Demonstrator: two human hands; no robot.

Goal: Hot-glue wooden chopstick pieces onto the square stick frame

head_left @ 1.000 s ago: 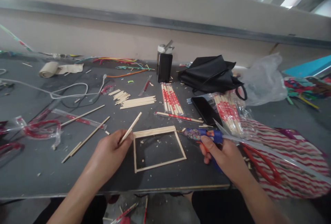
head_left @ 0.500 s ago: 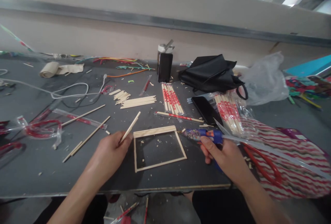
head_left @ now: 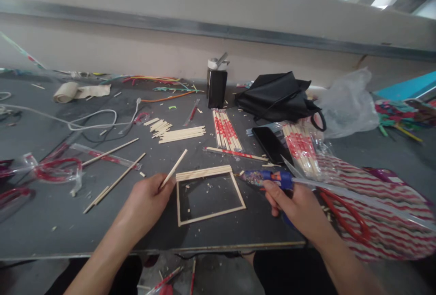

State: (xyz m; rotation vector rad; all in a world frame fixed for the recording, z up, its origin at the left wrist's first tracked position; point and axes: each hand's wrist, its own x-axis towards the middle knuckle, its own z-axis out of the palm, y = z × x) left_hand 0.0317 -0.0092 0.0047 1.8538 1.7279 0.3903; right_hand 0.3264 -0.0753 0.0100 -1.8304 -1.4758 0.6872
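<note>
My left hand point(head_left: 152, 197) is closed on a wooden stick point(head_left: 175, 166), which points up and away to the right. In my right hand point(head_left: 296, 204) is a blue glue gun point(head_left: 269, 178), with a long clear glue stick point(head_left: 361, 199) running out of its back. Between my hands a rectangular frame of wooden sticks point(head_left: 211, 216) lies flat on the table; its far side is several sticks wide, the other sides single. The glue gun's nozzle sits close to the frame's far right corner; whether it touches I cannot tell.
Cut sticks point(head_left: 182, 134) and packed chopsticks point(head_left: 226, 130) lie beyond the frame. A phone point(head_left: 270, 144), red-handled scissors point(head_left: 350, 217) and a striped cloth point(head_left: 384, 222) are on the right. White cable point(head_left: 91, 112) and loose sticks point(head_left: 116, 181) lie left. A bottle point(head_left: 211, 65) stands behind an upright phone point(head_left: 217, 89).
The stick in my left hand has shifted very slightly to the right and down at its tip. My right hand and the glue gun hold almost the same place.
</note>
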